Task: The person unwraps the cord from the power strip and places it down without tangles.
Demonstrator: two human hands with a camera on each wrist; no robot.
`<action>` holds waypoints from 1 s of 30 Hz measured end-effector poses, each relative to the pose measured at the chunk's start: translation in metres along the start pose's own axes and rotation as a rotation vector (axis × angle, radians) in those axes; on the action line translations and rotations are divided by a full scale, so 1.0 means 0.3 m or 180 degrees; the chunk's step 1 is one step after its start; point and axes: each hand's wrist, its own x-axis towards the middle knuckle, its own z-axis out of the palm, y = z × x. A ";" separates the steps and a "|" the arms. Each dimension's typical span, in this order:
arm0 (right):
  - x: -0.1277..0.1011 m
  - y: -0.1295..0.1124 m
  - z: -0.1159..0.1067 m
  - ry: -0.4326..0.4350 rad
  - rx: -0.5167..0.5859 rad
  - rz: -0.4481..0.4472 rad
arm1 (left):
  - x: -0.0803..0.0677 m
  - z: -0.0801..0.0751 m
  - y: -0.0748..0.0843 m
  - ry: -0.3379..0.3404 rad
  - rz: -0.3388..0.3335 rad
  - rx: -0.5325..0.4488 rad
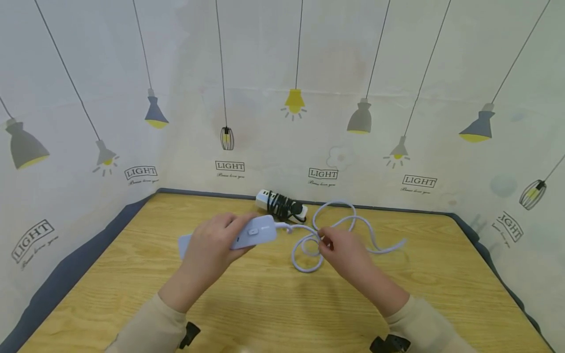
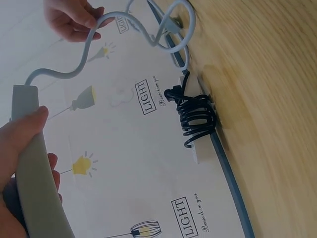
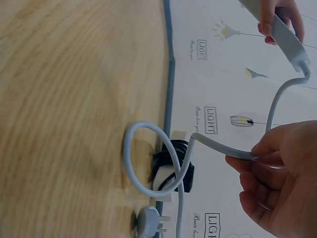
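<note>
Left hand (image 1: 211, 245) wrapped round a pale grey power strip (image 1: 240, 235), fingers curled over the top, thumb along the near edge; strip lifted clear of the bench (image 1: 247, 304), tilted with the cable end higher and toward the middle. Seen from the left wrist view as a long grey bar (image 2: 34, 183) running past the thumb, gripped from below.

Right hand (image 1: 346, 252) just right of the strip, fingers (image 3: 270, 146) pinching the grey cable (image 1: 309, 245) between thumb and forefinger, the remaining fingers loosely curled beneath. Cable leaving the strip's end, sagging briefly, passing through the pinch, then falling in loose loops onto the bench behind and beside the right hand. One loop standing nearly upright in the right wrist view (image 3: 136, 163), touching the wood at its base. Plug (image 3: 147, 220) at the cable's far end lying flat on the bench, prongs pointing toward the wall; hard to make out in the head view.

Second power strip (image 1: 282, 205), white, wound tightly with its own black cord, lying at the back edge of the bench against the wall, well apart from both hands. Backdrop cloth (image 1: 282, 98) printed with hanging lamps and the word LIGHT surrounding the bench on three sides. Beige sleeves covering both forearms.
</note>
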 end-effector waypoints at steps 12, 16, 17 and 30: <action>-0.048 0.019 0.061 -0.0259 -0.0236 -0.0101 | -0.036 0.059 -0.070 -0.0488 -0.0148 0.0076; -0.064 0.031 0.067 -0.0371 -0.0275 -0.0049 | -0.055 0.092 -0.089 -0.0719 -0.0210 0.0066; -0.067 0.035 0.066 -0.0403 -0.0282 -0.0023 | -0.059 0.099 -0.093 -0.0758 -0.0217 0.0060; -0.102 0.142 0.057 -0.0570 -0.0325 0.0095 | -0.063 0.190 -0.093 -0.1536 -0.0211 0.0077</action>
